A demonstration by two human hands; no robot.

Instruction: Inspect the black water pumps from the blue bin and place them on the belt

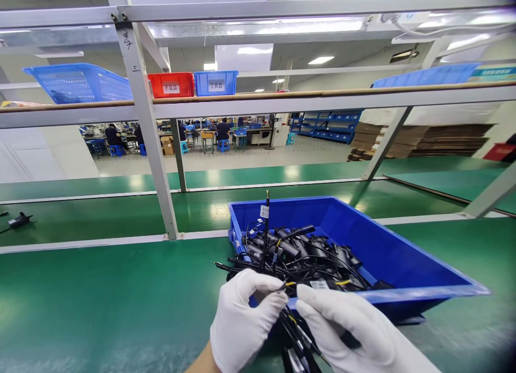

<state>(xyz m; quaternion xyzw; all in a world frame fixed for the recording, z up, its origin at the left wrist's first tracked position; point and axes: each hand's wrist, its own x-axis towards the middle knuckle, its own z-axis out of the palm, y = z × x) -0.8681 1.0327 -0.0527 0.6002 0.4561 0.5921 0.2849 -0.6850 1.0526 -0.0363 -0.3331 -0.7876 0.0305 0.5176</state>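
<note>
Both of my hands wear white gloves and meet at the bottom middle of the view. My left hand (242, 322) is closed, pinching a bundle of black cables (296, 332) near a yellow tie. From the right, my right hand (350, 327) grips the same bundle, fingers curled over it. The cables trail down between my wrists. Just behind my hands stands a blue plastic bin (387, 249) filled with several black cabled parts (298, 252); one cable with a white label (265, 212) sticks straight up at its left side.
A green work surface (100, 292) spreads around the bin. A metal frame post (151, 147) rises at left, carrying a shelf with blue baskets (78, 83), a red bin (171, 84) and a blue bin (216, 83). A black adapter (18, 220) lies far left. People work at distant benches.
</note>
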